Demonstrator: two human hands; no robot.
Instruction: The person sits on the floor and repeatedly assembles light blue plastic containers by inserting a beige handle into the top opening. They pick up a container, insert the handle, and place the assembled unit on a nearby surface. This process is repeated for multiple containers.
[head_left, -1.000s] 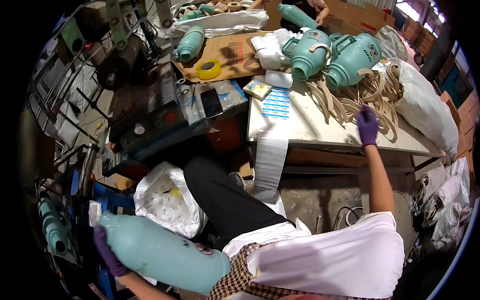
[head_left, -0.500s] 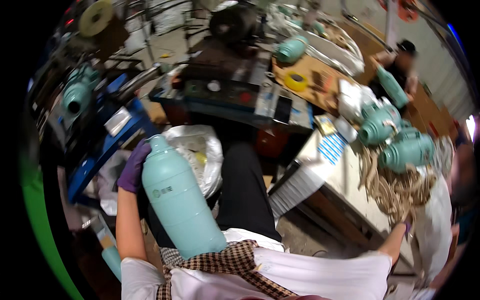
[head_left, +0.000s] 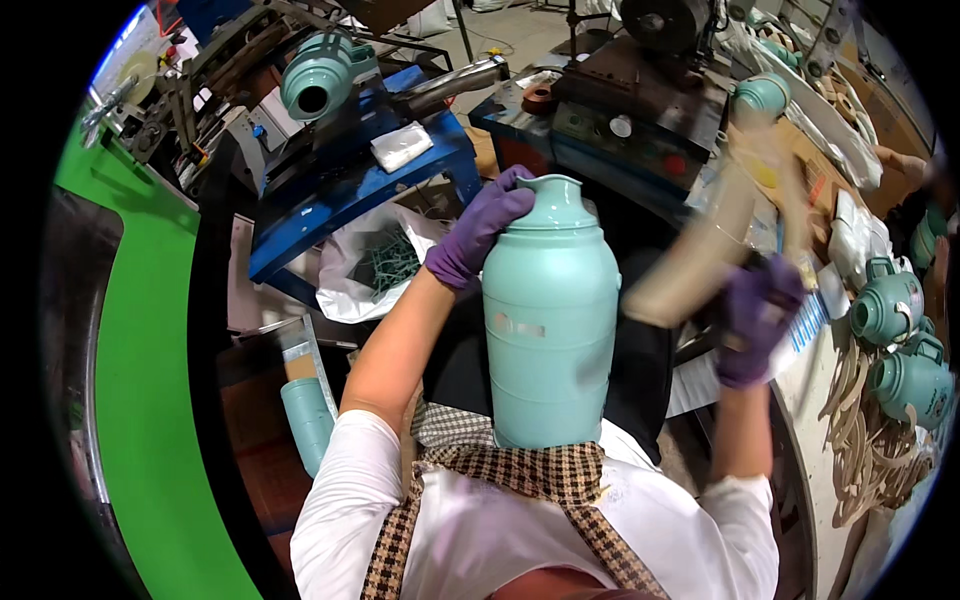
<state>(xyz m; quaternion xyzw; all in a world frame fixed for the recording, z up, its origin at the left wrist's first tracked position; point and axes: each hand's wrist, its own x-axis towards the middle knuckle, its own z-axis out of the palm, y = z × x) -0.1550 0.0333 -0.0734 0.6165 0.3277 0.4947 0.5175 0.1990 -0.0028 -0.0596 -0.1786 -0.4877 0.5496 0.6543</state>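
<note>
A pale green thermos flask body [head_left: 552, 340] stands upright on my lap, its open spout facing up. Purple-gloved, my left hand [head_left: 484, 232] is closed round the neck at the spout's left side. My right hand [head_left: 756, 322], in a purple glove too, is raised to the right of the flask and smeared by motion. From its closed fingers sticks a long beige curved strip [head_left: 690, 255], also blurred, its lower end near the flask's shoulder but apart from it. How the fingers sit on the strip is unclear.
Several beige strips [head_left: 868, 450] lie heaped on the right-hand table beside finished-looking green flasks [head_left: 912, 380]. Left of me are a blue metal stand [head_left: 330, 225] holding another flask [head_left: 322, 78], and a white sack [head_left: 345, 285] of green pieces. A dark machine [head_left: 640, 100] stands ahead.
My right hand has come from the pile at the right to near the flask, bringing a beige strip. The flask has gone from tilted to upright, and the view has swung left.
</note>
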